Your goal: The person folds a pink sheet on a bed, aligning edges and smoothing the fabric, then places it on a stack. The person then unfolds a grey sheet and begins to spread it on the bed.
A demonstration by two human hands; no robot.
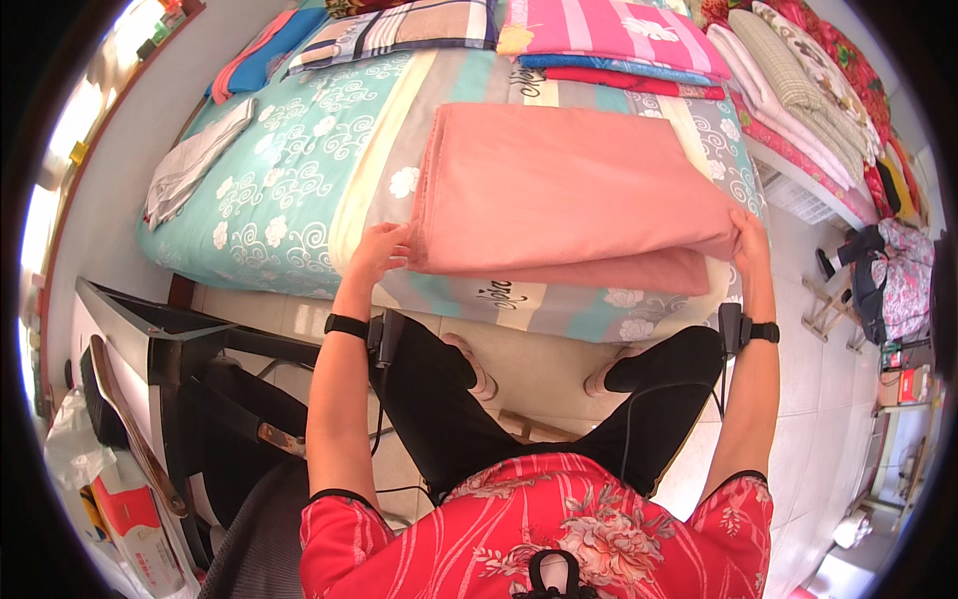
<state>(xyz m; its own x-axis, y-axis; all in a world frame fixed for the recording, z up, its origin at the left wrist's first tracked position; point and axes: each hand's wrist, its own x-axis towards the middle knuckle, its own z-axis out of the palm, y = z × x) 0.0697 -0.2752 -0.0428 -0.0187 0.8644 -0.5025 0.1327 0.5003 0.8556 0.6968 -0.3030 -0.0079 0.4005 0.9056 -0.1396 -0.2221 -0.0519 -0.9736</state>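
A folded salmon-pink cloth [554, 187] lies on a bed with a teal, grey and cream patterned cover [299, 172]. At the cloth's near left corner is my left hand [382, 251], its fingers spread and its fingertips at the folded edge. My right hand [745, 236] grips the cloth's right corner between thumb and fingers. The upper layer runs out to that hand, and a lower layer shows beneath it, set back to the left. Both wrists wear black straps with small devices.
Folded pink striped bedding [599, 30] and a plaid pillow [404, 34] lie at the bed's far side. A crumpled pale cloth [202, 161] rests at left. Rolled quilts [793, 82] are stacked at right. A black-framed table [187, 329] stands near left; another person [891, 277] sits far right.
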